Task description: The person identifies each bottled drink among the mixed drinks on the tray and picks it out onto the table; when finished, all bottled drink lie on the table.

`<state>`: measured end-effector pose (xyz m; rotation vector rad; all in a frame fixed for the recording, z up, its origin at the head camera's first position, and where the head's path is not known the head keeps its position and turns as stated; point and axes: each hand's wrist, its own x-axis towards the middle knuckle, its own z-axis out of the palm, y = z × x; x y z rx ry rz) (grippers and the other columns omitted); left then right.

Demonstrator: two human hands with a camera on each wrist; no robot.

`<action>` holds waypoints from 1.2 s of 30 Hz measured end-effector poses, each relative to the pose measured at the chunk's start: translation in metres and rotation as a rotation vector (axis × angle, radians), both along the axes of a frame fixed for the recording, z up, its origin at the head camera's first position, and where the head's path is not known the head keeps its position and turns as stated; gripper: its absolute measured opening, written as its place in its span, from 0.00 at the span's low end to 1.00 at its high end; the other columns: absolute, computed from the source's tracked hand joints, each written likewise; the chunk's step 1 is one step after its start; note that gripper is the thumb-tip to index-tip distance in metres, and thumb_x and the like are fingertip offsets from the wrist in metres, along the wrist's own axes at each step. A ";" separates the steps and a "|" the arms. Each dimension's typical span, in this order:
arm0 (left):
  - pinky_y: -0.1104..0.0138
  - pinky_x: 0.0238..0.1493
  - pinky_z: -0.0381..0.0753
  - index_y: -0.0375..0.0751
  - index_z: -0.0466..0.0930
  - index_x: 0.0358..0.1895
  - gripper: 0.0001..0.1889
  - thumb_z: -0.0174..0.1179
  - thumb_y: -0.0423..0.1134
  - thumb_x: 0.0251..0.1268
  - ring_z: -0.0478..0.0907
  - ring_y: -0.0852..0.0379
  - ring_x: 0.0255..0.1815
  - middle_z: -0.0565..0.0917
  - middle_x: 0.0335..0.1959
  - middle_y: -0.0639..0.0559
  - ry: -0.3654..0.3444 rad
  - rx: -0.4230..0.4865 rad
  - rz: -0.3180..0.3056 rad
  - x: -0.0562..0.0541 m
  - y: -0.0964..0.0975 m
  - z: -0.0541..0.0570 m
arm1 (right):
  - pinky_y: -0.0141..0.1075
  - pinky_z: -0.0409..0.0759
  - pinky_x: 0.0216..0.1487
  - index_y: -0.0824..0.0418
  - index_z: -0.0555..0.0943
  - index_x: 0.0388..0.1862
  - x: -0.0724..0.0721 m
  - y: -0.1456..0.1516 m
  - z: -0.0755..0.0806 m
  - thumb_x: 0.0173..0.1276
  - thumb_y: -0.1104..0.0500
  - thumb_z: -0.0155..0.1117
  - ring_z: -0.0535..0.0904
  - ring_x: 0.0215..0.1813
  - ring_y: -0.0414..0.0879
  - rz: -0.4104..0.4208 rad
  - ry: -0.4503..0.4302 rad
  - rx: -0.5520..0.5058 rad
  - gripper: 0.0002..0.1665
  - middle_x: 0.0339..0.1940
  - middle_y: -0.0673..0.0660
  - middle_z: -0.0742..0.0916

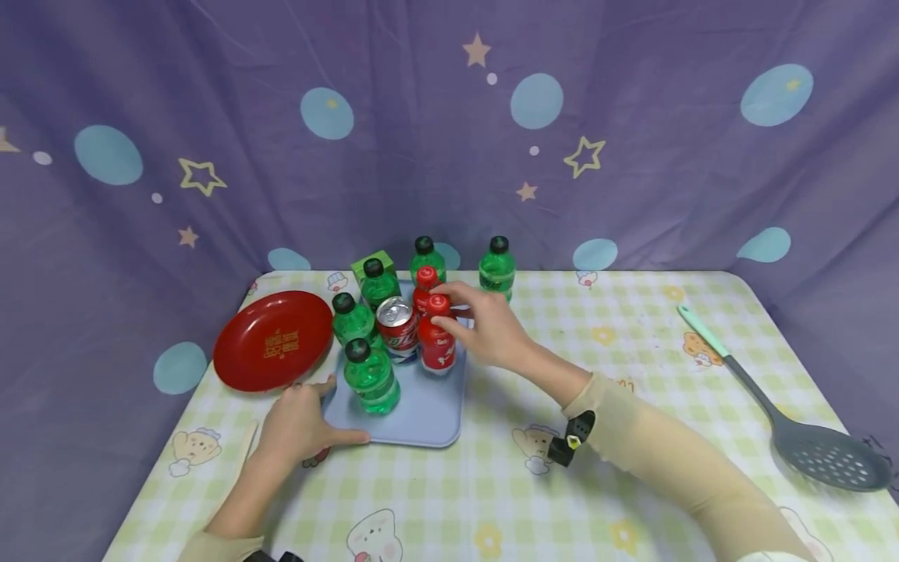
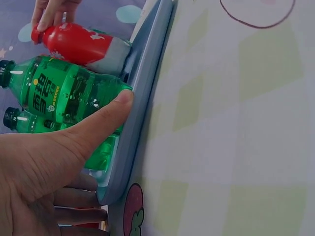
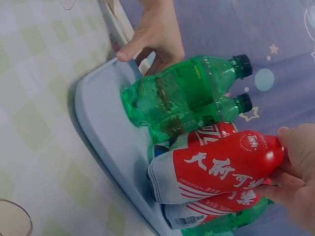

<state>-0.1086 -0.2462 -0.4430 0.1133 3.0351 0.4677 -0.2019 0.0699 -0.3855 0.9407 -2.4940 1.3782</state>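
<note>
My right hand (image 1: pixel 495 328) holds a red cola bottle (image 1: pixel 438 347) by its capped top, thumb and fingers around the neck. This bottle stands on the right side of a blue-grey tray (image 1: pixel 428 410); its white lower part shows in the right wrist view. A second red bottle (image 1: pixel 423 298) is just behind it. Beside them stands a red soda can (image 1: pixel 396 316). Several green soda bottles (image 1: pixel 372 378) with black caps are on the tray too. At the near left corner my left hand (image 1: pixel 298 421) grips the tray, thumb along the front rim, fingers at the left side.
A red plate (image 1: pixel 246 351) lies left of the tray. Behind stand a green box (image 1: pixel 382 257) and, off to the right, another green bottle (image 1: pixel 497 269). A grey slotted skimmer (image 1: pixel 801 437) lies at the right of the checked tablecloth (image 1: pixel 632 468). A purple curtain (image 1: pixel 435 172) hangs behind.
</note>
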 end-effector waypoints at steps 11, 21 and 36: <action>0.39 0.60 0.86 0.23 0.80 0.65 0.61 0.84 0.71 0.33 0.83 0.28 0.62 0.82 0.63 0.24 0.013 -0.010 -0.011 -0.001 -0.001 -0.002 | 0.43 0.93 0.51 0.63 0.84 0.61 -0.012 0.039 0.030 0.70 0.61 0.77 0.93 0.51 0.53 -0.074 0.099 -0.043 0.22 0.51 0.60 0.93; 0.40 0.59 0.86 0.23 0.81 0.65 0.61 0.84 0.72 0.33 0.84 0.28 0.60 0.83 0.61 0.23 0.026 -0.010 -0.020 0.001 -0.001 -0.001 | 0.44 0.93 0.50 0.64 0.84 0.61 -0.023 0.084 0.051 0.69 0.63 0.77 0.94 0.49 0.55 -0.185 0.169 -0.034 0.23 0.50 0.61 0.94; 0.39 0.60 0.86 0.24 0.80 0.66 0.61 0.84 0.71 0.34 0.83 0.27 0.62 0.82 0.63 0.23 0.015 0.002 -0.010 0.001 -0.001 -0.003 | 0.48 0.91 0.51 0.63 0.85 0.61 -0.045 0.133 0.046 0.71 0.61 0.76 0.93 0.52 0.56 -0.368 0.136 0.064 0.22 0.52 0.63 0.94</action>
